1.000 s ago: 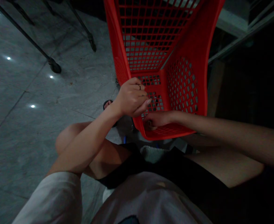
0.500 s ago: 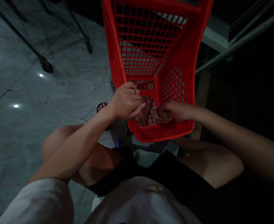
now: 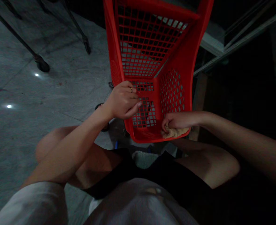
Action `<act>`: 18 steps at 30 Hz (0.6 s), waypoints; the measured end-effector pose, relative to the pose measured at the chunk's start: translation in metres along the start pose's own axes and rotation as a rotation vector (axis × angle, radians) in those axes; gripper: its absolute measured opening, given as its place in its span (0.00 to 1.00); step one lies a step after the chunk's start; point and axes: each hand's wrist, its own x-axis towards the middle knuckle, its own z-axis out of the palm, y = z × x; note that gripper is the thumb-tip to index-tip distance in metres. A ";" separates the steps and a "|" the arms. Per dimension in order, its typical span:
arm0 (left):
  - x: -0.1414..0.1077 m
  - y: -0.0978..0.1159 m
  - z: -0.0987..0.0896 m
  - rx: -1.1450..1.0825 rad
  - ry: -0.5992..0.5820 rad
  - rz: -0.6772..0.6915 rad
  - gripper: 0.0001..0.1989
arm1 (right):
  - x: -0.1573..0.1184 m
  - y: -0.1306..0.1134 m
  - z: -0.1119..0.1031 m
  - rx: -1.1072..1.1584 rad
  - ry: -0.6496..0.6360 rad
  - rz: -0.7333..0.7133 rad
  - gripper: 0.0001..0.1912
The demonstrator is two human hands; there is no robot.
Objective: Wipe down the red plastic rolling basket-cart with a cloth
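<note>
In front of my knees stands a red plastic shopping basket (image 3: 194, 59) with lattice walls and a lattice bottom, its mouth turned towards me. My left hand (image 3: 125, 100) is closed over the basket's left rim, thumb to the inside. Inside the near right corner, my right hand (image 3: 175, 120) presses a tan cloth (image 3: 174, 132) against the near wall, just below the rim. The fingers curl into the cloth, and part of it spreads out under the palm.
Thin metal legs with a black caster (image 3: 43, 65) stand on the grey tiled floor (image 3: 65, 90) at the upper left. A pale metal frame (image 3: 213, 42) runs along the upper right, beside a dark area. My bent knees flank the basket's near end.
My right hand has moved the cloth from near the basket's bottom towards me and to the right, up to the near right corner. My left hand keeps its hold on the rim.
</note>
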 end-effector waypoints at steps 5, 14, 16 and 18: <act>0.004 0.006 -0.009 0.016 -0.116 -0.091 0.25 | 0.013 -0.011 0.013 -0.083 0.290 -0.256 0.17; 0.007 0.009 -0.009 0.095 -0.144 -0.029 0.26 | 0.018 0.007 0.030 -0.084 0.087 -0.292 0.11; 0.009 0.012 -0.007 0.072 -0.171 -0.044 0.25 | 0.004 0.002 0.023 -0.040 0.018 -0.228 0.09; 0.010 0.014 -0.005 0.043 -0.172 -0.059 0.24 | -0.010 -0.003 0.014 0.005 -0.028 -0.144 0.08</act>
